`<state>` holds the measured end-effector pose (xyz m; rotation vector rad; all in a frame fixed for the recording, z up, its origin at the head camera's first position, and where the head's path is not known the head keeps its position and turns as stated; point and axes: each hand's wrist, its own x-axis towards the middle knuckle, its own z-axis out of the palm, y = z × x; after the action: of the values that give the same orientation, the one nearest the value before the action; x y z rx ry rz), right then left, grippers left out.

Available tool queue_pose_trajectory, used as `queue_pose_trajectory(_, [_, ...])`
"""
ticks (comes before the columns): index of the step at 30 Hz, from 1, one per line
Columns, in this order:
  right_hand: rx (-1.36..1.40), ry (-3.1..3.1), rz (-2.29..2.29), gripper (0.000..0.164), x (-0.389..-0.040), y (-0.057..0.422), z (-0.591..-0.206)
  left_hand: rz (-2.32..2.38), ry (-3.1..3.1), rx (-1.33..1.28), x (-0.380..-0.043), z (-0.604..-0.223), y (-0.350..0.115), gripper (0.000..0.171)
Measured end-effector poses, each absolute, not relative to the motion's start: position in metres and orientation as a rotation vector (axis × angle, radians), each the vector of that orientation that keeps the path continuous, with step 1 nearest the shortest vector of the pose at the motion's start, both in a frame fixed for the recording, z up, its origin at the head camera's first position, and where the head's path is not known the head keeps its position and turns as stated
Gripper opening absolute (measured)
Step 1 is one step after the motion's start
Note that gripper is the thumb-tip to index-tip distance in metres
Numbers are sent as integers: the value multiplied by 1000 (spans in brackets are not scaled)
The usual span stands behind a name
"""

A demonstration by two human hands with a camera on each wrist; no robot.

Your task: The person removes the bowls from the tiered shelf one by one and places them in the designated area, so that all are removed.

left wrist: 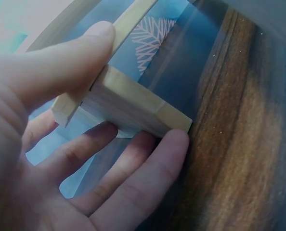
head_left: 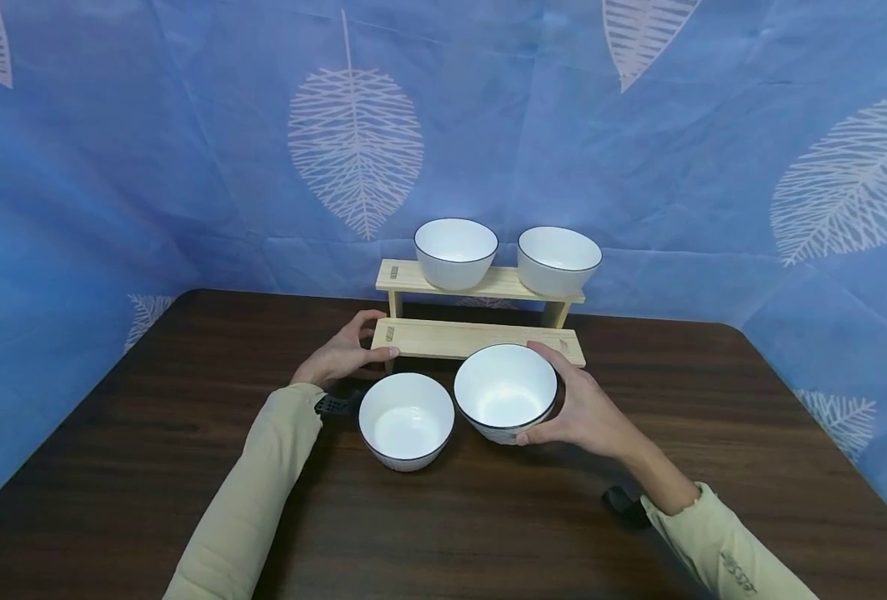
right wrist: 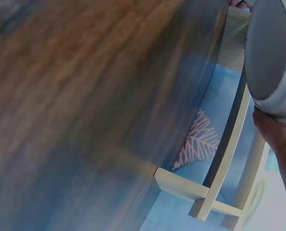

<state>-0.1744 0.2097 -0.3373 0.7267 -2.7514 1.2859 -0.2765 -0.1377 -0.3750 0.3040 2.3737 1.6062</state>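
My left hand (head_left: 342, 350) grips the left end of a two-tier wooden rack (head_left: 443, 337). In the left wrist view its thumb lies over the lower board, and the fingers rest against the end support (left wrist: 133, 103). My right hand (head_left: 586, 408) holds a white bowl (head_left: 503, 387) with a dark rim, thumb at the near side and fingers at the far side. This bowl is raised in front of the lower board; its underside (right wrist: 268, 53) faces the right wrist camera. Just left of it, another white bowl (head_left: 406, 417) sits in front of the rack.
Two more white bowls (head_left: 456, 271) (head_left: 559, 271) stand side by side on the rack's upper board. The rack is near the back edge of a dark wooden table (head_left: 151, 433). Behind hangs a blue cloth (head_left: 226, 150) with white leaf prints.
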Motion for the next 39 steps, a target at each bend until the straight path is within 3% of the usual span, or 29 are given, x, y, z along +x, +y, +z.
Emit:
queue_pose_trajectory(16, [838,-2902,1206,114,-171,225,-342,1636,2337,266,-273,-373,-135,77])
queue_pose_trajectory(39, [1148,-2871,1851,111,-193,246,-334,1614,2305,236,-274,-371,-137,79])
